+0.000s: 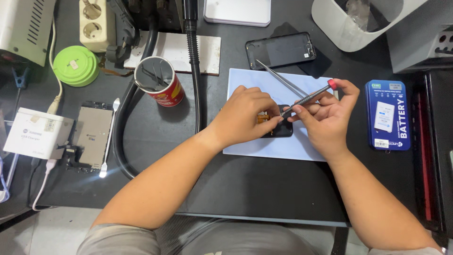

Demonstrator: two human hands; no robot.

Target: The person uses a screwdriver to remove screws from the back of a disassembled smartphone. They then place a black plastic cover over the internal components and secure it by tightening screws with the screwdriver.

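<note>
The left hand (245,115) lies palm down on a small dark phone part (278,128), its fingers curled together and pressing the part onto a pale blue mat (264,146) on the black desk (226,184). A bit of orange flex shows at the part's edge under the fingertips. The right hand (325,115) is clamped around a thin screwdriver (309,97) with a red cap, thumb and fingers pinching the shaft; its tip meets the dark part just beside the left fingertips. A pair of metal tweezers (278,78) lies slanted on the mat's upper half, behind both hands.

Beyond the mat's top edge rests a black phone back shell (281,49). To the mat's right lies a blue battery package (388,114). To the mat's left, past a black flexible hose (196,71), stands a red can (158,81), open at the top, with a few thin dark tools leaning inside it. Further left of the can sit a closed green round lid container (75,65), its contents hidden, a silver phone frame (92,137) with a white spudger (109,137) beside it, and a white charger box (38,133). At the mat's upper right, a white bin (349,33) holds something clear and crumpled; what it is cannot be told.
</note>
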